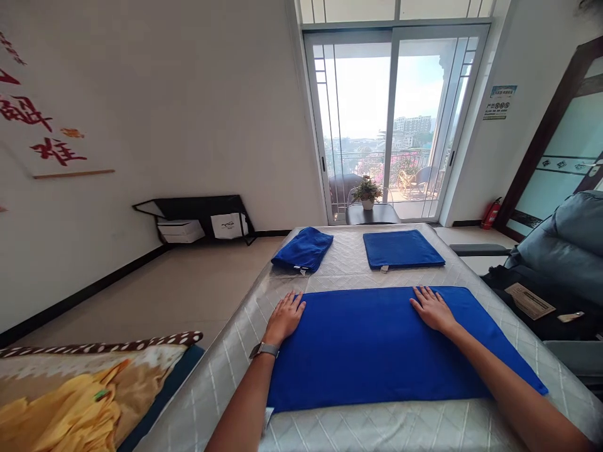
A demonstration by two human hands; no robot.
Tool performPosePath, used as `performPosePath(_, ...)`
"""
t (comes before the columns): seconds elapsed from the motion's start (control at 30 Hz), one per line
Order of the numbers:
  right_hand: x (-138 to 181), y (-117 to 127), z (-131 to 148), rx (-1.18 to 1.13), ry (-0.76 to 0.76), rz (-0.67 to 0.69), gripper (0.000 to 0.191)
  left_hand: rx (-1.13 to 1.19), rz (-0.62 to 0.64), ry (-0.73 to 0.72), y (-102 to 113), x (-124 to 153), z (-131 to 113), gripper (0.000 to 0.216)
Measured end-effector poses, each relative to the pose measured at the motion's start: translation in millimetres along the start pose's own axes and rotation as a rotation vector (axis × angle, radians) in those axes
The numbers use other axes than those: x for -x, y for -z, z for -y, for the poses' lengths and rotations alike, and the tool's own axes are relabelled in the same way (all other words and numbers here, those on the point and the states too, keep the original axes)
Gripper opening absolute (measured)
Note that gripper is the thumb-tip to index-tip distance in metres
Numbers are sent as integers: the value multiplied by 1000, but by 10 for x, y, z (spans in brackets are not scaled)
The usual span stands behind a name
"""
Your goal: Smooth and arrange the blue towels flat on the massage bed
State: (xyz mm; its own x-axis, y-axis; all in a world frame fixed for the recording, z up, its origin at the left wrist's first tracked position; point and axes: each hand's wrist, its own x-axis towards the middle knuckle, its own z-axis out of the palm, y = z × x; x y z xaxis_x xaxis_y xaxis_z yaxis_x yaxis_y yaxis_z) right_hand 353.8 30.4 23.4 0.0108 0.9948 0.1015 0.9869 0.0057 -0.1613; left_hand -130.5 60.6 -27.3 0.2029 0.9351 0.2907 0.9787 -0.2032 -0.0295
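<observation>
A large blue towel lies spread flat on the quilted grey mattress in front of me. My left hand rests flat at the towel's far left corner, fingers stretched out, with a watch on the wrist. My right hand lies flat on the towel's far edge to the right of the middle, fingers spread. Neither hand holds anything. Beyond them lie two more blue towels: a loosely folded one at the far left and a flat folded one at the far right.
A yellow and brown patterned cushion lies at the lower left. A grey recliner chair stands to the right of the mattress. A small table with a potted plant stands before the glass balcony doors. A black rack leans against the left wall.
</observation>
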Motion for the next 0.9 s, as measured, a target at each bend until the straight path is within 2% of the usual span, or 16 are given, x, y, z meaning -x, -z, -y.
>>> performPosePath(0.07,-27,-1,-145,4,-49,-35,38,-22,-2,-9,-24,0,14,50)
performPosePath(0.17,-112,-60,-117,-3,-70,-53,38,-35,-11,-15,-54,2,31,50)
performPosePath(0.4,-313,-135,197,-15,-83,-63,67,-16,-12,-8,-21,7,17,50)
performPosePath(0.47,-285,-112,252,-12,-74,-57,65,-9,-12,-2,-2,2,0,50)
performPosePath(0.6,-146,-10,278,-1,-58,-55,44,16,-6,21,31,-8,-37,51)
performPosePath(0.7,-40,101,356,14,-55,-66,53,32,-2,25,52,-6,-54,52)
performPosePath(0.8,129,162,794,9,27,-44,64,41,-17,9,66,-1,-58,53)
performPosePath(0.9,448,109,1632,-95,285,45,69,46,-30,15,83,2,-60,52)
